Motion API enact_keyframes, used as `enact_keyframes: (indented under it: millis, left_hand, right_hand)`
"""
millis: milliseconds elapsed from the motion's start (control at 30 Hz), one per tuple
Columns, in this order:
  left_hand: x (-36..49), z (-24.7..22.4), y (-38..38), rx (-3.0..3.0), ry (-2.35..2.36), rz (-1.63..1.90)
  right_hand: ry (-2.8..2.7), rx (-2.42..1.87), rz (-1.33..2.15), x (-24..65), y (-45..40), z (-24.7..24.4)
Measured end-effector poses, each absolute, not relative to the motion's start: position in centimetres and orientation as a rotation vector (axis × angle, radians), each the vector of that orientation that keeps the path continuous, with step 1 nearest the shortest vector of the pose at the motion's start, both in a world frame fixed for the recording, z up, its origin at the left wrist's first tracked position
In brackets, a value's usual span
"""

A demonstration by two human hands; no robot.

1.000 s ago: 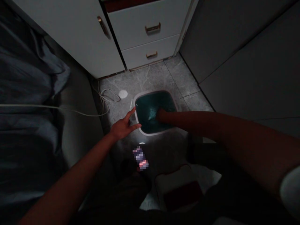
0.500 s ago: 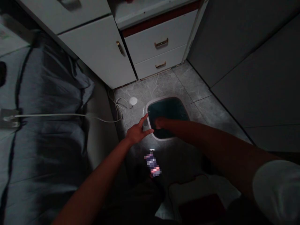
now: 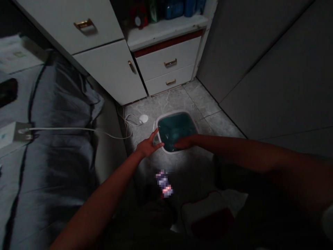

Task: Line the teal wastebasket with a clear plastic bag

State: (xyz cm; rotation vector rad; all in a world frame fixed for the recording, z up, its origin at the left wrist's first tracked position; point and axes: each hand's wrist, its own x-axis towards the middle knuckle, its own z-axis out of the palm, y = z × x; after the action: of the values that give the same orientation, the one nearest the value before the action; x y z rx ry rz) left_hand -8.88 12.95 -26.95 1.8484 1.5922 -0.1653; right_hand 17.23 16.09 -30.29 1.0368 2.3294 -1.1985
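Observation:
A squarish basin (image 3: 168, 151) with a pale rim and a teal inside stands on the floor; the liquid in it looks like water. My left hand (image 3: 147, 146) is open at its left rim, thumb and a finger spread apart and touching the edge. Over the near right part of the basin, my right hand (image 3: 183, 142) reaches in from the right. Its fingers look stretched out to the left, low at the water, and I see nothing held in them; the dim light hides detail.
A pixelated, lit rectangular thing (image 3: 164, 184) lies nearer to me. White cable (image 3: 127, 125) coils on the tiles beside a white disc (image 3: 144, 118). White cabinets (image 3: 111, 73) and drawers (image 3: 169, 73) stand behind, grey panels (image 3: 260, 86) right, grey bedding (image 3: 62, 114) left.
My right hand has come up from deeper in the basin toward its near edge, and more of it shows. The left hand stays at the rim. The view has shifted, showing shelf items.

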Motion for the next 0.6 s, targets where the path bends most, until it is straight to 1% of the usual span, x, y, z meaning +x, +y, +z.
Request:
enact_keyframes:
  millis: [67, 167, 233, 300, 367, 433, 600]
  left_hand:
    - [-8.6, -26.3, 12.8, 1.877, 1.614, -0.202]
    - [-7.8, -24.3, 12.6, 1.941, 1.676, -0.181]
    - [-6.7, -22.7, 12.3, 1.956, 1.737, -0.042]
    - [-5.3, -21.2, 11.7, 1.923, 1.753, 0.188]
    - [-3.7, -20.3, 10.6, 1.852, 1.684, 0.421]
    - [-2.2, -20.3, 8.9, 1.782, 1.583, 0.541]
    - [-1.2, -21.6, 4.8, 1.785, 1.549, 0.437]
  right_hand:
    - [2.322, 0.949, -0.958, 18.2, 15.1, -26.6]
    - [2.358, 1.044, -0.640, 20.5, 12.8, -21.1]
    - [2.379, 1.108, -0.566, 22.5, 10.9, -18.5]
    - [2.402, 1.132, -0.583, 24.4, 9.0, -17.2]
    - [2.411, 1.169, -0.626, 26.0, 7.4, -16.9]
    - [2.412, 1.186, -0.683, 27.0, 6.6, -17.6]
    - [2.400, 1.182, -0.708, 27.4, 7.1, -20.8]
